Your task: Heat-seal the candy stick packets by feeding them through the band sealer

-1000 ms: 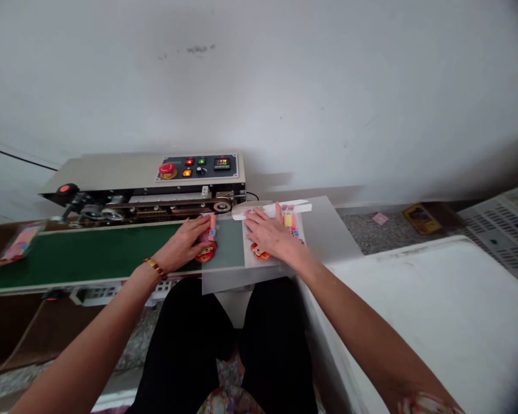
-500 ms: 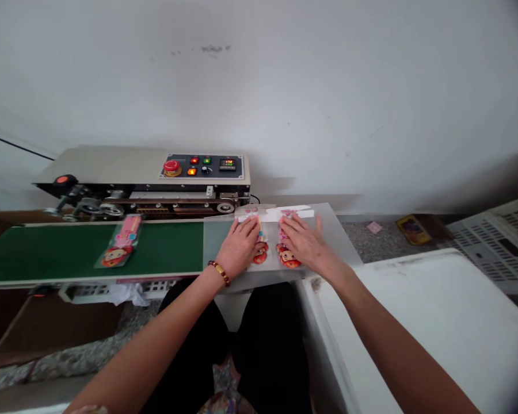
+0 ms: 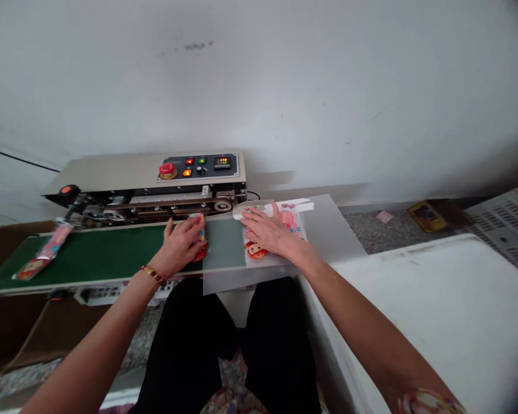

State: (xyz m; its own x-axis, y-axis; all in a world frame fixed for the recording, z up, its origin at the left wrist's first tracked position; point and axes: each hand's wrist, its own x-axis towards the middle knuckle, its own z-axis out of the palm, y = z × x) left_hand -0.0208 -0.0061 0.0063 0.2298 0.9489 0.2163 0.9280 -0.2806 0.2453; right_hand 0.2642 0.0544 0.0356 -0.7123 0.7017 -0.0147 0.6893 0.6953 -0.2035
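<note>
My left hand (image 3: 179,247) lies over the green conveyor belt (image 3: 121,250), fingers stretched and thumb apart. Its fingertips rest on a clear bag with a cartoon figure (image 3: 200,254), mostly covered by the hand. Flat on a second such bag, with a red-haired cartoon face (image 3: 255,250), is my right hand (image 3: 267,233); its fingers are extended and the thumb points up. A third bag with pink printing (image 3: 290,221) shows just right of that hand, on the translucent sheet (image 3: 332,236). Farther along the belt, at the left, another bagged pink piece (image 3: 47,253) lies tilted.
Behind the belt stands a band sealing machine (image 3: 112,169) with a red stop button (image 3: 168,169) and lit display. A white box-like surface (image 3: 414,310) is at the right. White crates (image 3: 507,230) and a small carton (image 3: 427,217) stand on the floor. A brown cardboard box (image 3: 12,316) sits below left.
My left hand has slid left with its bag onto the green belt. The right hand has shifted left with its bag. The bag farther along the belt has travelled left.
</note>
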